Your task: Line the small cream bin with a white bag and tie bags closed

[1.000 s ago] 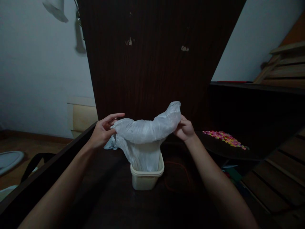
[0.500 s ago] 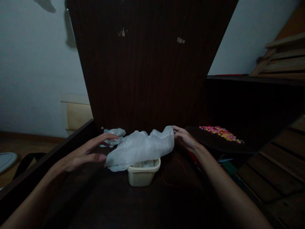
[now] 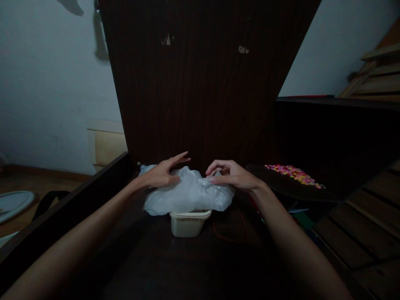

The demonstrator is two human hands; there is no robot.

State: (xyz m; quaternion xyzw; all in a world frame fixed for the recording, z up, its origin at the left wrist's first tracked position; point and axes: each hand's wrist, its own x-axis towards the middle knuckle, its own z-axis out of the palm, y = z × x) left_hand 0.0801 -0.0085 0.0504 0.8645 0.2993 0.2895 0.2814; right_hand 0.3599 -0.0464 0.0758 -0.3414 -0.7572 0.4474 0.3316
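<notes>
A thin white plastic bag (image 3: 187, 196) lies bunched over the top of a small cream container (image 3: 187, 227) on the dark tabletop. The bag hides most of the container's opening; its front rim and front wall show. My left hand (image 3: 164, 171) is at the bag's upper left, fingers spread, the thumb against the plastic. At the upper right, my right hand (image 3: 229, 173) has curled fingers, with thumb and fingertips at a gathered part of the bag.
Behind the left hand lies another crumpled plastic piece (image 3: 146, 168). A dark upright panel (image 3: 193, 104) stands behind. To the right, pink and yellow small pieces (image 3: 295, 174) lie on a dark surface. A raised edge (image 3: 78, 200) runs along the left.
Both hands have moved inward over the bag. The bag, spread wide before, is now more bunched above the container. The view has shifted slightly.
</notes>
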